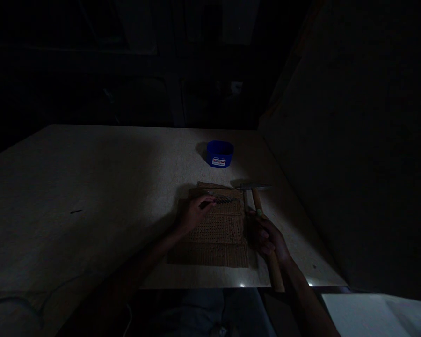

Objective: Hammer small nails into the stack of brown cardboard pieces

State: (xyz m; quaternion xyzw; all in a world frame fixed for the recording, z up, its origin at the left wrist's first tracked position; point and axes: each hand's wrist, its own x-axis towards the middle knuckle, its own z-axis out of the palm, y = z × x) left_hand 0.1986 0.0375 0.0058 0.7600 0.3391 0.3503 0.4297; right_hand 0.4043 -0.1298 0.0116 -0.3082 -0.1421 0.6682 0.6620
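Cardboard piece (215, 229), rows of small holes across its face, lies under and in front of the left hand (194, 213) and to the inner side of the right hand (268, 238), as the head view shows. The left hand's thumb and fingers are drawn towards each other just beside a row of thin dark spikes (224, 200) near the cardboard's far edge; in this dim light I cannot tell whether they pinch one. The right hand is curled around the wooden handle of a hammer (257, 199), whose head sits beyond that hand, near the cardboard's far corner. A blue tub (220, 161) stands farther out, ahead of both hands, on the table (133, 173).

The step in hand looks like handling or steadying the spikes, the hammer kept ready. The next move seems to call for a light, steady left touch, with fingertips clear of the hammer's head should it be lifted.
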